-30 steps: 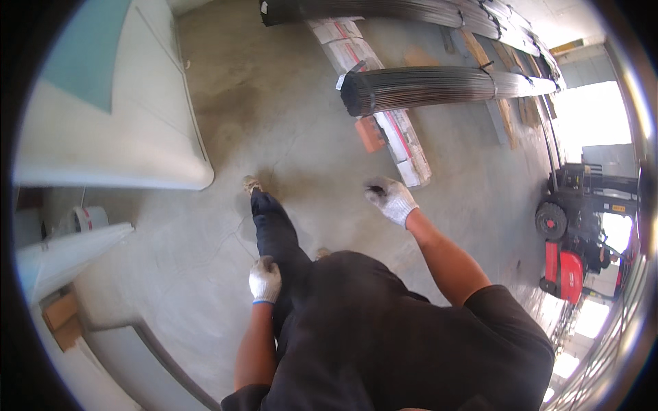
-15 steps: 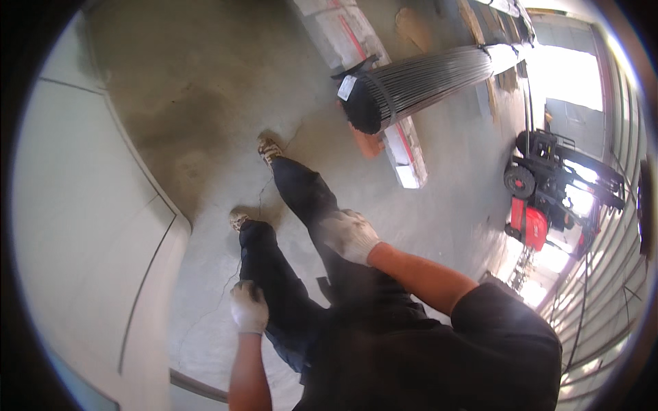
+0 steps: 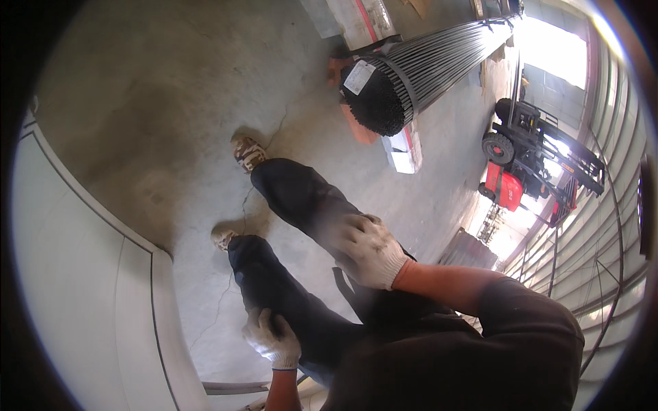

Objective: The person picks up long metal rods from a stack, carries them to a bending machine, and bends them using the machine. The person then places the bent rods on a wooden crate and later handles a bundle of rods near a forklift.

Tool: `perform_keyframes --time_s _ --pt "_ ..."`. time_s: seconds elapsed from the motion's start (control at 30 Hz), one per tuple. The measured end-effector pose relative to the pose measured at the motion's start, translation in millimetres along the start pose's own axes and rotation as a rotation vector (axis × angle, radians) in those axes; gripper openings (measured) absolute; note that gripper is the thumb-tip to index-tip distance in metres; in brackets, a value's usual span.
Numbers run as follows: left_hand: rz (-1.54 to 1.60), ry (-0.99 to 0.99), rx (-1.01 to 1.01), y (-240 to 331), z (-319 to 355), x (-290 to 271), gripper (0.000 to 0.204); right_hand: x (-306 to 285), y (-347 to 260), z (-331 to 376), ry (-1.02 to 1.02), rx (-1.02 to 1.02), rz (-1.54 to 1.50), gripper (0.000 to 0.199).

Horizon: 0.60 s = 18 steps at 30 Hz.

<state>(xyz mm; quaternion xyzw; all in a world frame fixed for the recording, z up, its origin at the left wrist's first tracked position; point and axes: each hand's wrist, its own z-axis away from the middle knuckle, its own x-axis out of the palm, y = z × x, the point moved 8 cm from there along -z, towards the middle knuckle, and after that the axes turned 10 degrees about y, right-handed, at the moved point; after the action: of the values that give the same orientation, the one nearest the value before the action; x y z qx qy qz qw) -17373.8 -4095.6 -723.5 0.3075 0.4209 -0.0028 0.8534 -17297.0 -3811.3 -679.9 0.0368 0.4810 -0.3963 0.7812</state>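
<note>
My left hand (image 3: 272, 337), in a white knit glove, lies against the side of my left trouser leg (image 3: 274, 281). Its fingers are bent a little and spread apart, and I see nothing held in them. On the thigh of my right trouser leg (image 3: 301, 192) rests my right hand (image 3: 372, 253), also in a white glove. That hand is open, its fingers stretched over the dark cloth and slightly blurred. Both feet stand on the floor in patterned shoes, the right shoe (image 3: 248, 153) farther forward than the left shoe (image 3: 223, 239).
A strapped bundle of dark metal rods (image 3: 425, 75) lies at the upper right on supports, including an orange block (image 3: 358, 125). Beyond it stands a red and black forklift (image 3: 510, 181). White panels (image 3: 89, 267) border the left side. The concrete floor (image 3: 199, 103) is cracked.
The view has shifted, so the rod bundle looks larger and nearer. Both hands stay at my legs and appear farther right in the picture. The forklift has shifted left in view.
</note>
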Motion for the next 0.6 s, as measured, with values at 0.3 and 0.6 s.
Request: perform_keyframes --time_s 0.3,0.6 --pt "-0.081 -0.106 0.034 11.3 -31.2 5.3 0.022 -8.4 7.4 2.8 -0.024 0.063 -0.051 0.036" --pt "-0.626 -0.318 0.649 30.7 -26.1 50.7 0.030 20.6 31.5 141.8 0.120 0.291 -0.406 0.035"
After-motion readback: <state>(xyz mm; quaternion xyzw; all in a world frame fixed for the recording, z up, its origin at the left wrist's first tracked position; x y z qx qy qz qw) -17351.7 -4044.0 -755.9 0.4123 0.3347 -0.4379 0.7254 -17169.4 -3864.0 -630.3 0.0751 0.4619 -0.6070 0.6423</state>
